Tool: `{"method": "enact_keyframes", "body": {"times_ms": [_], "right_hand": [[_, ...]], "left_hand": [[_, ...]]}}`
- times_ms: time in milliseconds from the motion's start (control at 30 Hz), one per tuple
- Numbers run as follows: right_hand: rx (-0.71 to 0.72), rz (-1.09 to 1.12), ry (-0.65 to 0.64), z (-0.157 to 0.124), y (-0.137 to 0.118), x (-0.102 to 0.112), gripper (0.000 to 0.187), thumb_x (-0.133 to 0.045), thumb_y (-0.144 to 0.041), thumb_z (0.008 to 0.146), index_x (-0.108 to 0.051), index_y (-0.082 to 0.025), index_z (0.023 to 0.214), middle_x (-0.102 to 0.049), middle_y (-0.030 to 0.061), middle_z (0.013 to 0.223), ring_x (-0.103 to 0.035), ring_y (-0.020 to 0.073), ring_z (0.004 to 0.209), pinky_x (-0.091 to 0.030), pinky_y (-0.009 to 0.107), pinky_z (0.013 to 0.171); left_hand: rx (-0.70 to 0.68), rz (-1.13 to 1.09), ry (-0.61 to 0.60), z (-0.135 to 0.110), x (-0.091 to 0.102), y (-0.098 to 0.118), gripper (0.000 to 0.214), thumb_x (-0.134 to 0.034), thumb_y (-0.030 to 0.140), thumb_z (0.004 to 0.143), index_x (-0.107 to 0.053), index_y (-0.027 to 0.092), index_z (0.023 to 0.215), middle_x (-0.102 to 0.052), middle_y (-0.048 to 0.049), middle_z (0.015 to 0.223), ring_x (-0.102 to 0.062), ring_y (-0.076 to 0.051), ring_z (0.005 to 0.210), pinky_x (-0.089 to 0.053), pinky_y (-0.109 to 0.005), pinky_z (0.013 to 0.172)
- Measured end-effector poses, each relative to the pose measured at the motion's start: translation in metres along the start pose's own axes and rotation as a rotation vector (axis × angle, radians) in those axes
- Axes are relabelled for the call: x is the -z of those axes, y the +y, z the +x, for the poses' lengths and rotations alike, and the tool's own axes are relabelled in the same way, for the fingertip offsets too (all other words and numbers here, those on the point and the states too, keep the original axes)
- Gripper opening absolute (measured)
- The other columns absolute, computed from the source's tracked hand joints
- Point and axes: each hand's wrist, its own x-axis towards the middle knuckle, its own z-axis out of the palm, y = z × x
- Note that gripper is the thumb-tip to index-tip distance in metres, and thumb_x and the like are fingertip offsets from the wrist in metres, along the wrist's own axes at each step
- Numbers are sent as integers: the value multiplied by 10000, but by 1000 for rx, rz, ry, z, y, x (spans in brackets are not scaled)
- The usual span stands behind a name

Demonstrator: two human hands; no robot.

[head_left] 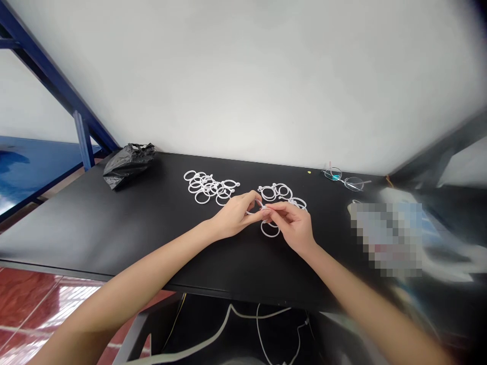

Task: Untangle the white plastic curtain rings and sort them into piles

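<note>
the background is filled by a plain off-white wall (pixel 247 76), and below it is set a long, matte black tabletop (pixel 95 218), flanked on the left by a dark blue metal frame (pixel 57 71). on the right a pale, plastic-looking package (pixel 384 238) is blurred and pixelated, so its contents cannot be made out. the bare left hand (pixel 236 215) and the bare right hand (pixel 294 225) are brought together over the table, fingertips nearly touching. a crumpled black plastic bag (pixel 129 162) is placed at the far left, and thin wire-rimmed eyeglasses (pixel 353 183) at the far right. a loose pile of thin white rings (pixel 210 187) is spread just beyond the left hand, a smaller group of white rings (pixel 283 192) just beyond the right. between the hands one thin white ring with an eyelet (pixel 262 206) is held: its loop is curled within the left hand's thumb and finger, and its small end is pinched by both sets of fingertips, the line from loop to eyelet being turned roughly left to right, eyelet toward the right hand.
</note>
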Motion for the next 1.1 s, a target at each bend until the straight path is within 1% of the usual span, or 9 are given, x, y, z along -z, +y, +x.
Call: {"method": "enact_keyframes", "body": {"times_ms": [233, 367, 467, 567, 700, 833, 967, 1033, 1100], "right_hand": [[4, -6, -5, 0, 0, 2, 122, -659, -310, 880, -729, -212, 900, -746, 21, 772, -733, 172, 666, -638, 306, 642], [-13, -22, -5, -1, -2, 2, 131, -663, -329, 877, -731, -218, 890, -750, 23, 770, -739, 187, 677, -642, 326, 658], [-34, 10, 21, 0, -2, 2, 213, -648, -354, 887, -693, -227, 1051, -760, 39, 859, -751, 205, 749, -639, 333, 665], [-41, -3, 71, 1, 0, 3, 333, -613, -384, 907, -609, -230, 1201, -754, 63, 946, -749, 211, 781, -627, 331, 636], [25, -117, 122, 1, 2, 4, 266, -599, -359, 914, -626, -224, 1142, -749, 71, 951, -735, 201, 772, -616, 343, 660], [34, -153, 134, 12, 2, 10, 198, -608, -337, 899, -666, -206, 1036, -749, 84, 958, -729, 210, 802, -611, 352, 681], [9, -345, 105, 40, 6, 24, 149, -625, -313, 862, -700, -195, 915, -745, 74, 920, -711, 222, 851, -595, 369, 737], [55, -478, 43, 54, 10, 29, 144, -647, -297, 834, -704, -202, 927, -737, 69, 963, -699, 231, 900, -574, 402, 803], [92, -621, -53, 63, 16, 30, 149, -695, -289, 789, -709, -212, 916, -726, 66, 1015, -681, 248, 946, -546, 432, 850]], "left_hand": [[41, -20, -19, 0, -2, 1, 360, -492, 540, 929, -518, 182, 912, -358, 68, 625, -381, -96, 556, -316, -222, 553], [50, -2, -51, 0, -1, 3, 369, -450, 547, 946, -523, 187, 913, -405, 60, 614, -403, -106, 550, -327, -231, 550], [4, 118, -41, 3, 8, -5, 339, -413, 505, 974, -535, 188, 965, -499, 24, 677, -479, -140, 619, -384, -261, 611], [-43, 365, 76, 8, 27, -26, 313, -441, 468, 968, -561, 179, 968, -601, -63, 900, -548, -215, 847, -424, -346, 798], [63, 518, 160, 10, 51, -58, 307, -423, 429, 982, -573, 177, 1073, -615, -89, 1029, -541, -249, 957, -415, -398, 884], [155, 636, 128, 7, 58, -77, 311, -398, 351, 992, -589, 143, 1123, -626, -118, 1061, -539, -283, 1016, -408, -434, 902], [159, 660, 130, 6, 58, -80, 316, -372, 304, 995, -619, 133, 1093, -626, -126, 1056, -537, -285, 1013, -407, -436, 898], [131, 644, 173, 7, 56, -76, 321, -358, 306, 1000, -617, 140, 1097, -622, -122, 1059, -535, -276, 1001, -408, -432, 895], [74, 613, 213, 8, 53, -67, 311, -357, 304, 1004, -609, 151, 1102, -621, -111, 1054, -536, -260, 985, -410, -419, 894]]}}
